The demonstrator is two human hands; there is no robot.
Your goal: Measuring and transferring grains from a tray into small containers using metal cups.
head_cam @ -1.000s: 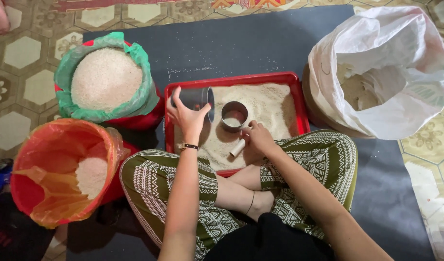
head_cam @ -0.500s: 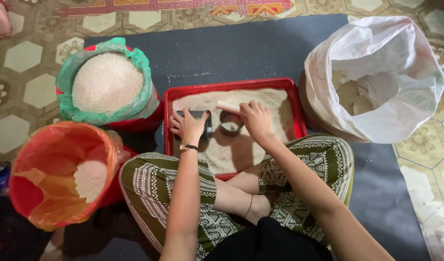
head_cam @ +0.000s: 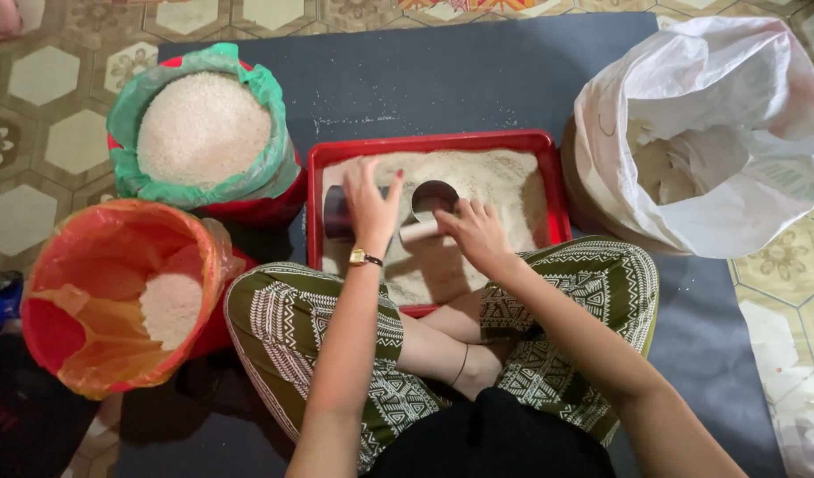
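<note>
Scooping rice: right hand (head_cam: 476,235) is gripping the round metal scoop (head_cam: 432,200) by its handle; left hand (head_cam: 371,205) is resting open-fingered on a dark cylindrical cup (head_cam: 338,214) in the red rectangular plastic tray (head_cam: 548,177); keeping the scoop level should be limiting spills.

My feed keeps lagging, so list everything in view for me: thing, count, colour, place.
tray: one, red, pale grain inside, centre on the mat
metal cup: one, silver, in the tray
dark cylinder: one, in the tray's left side
green-lined tub: one, heaped white grain, upper left
orange-lined tub: one, little grain, lower left
white sack: one, open, right
mat: one, dark grey, on tiled floor
left hand: wristwatch, on the dark cylinder
right hand: grip on a pale stick beside the cup
</note>
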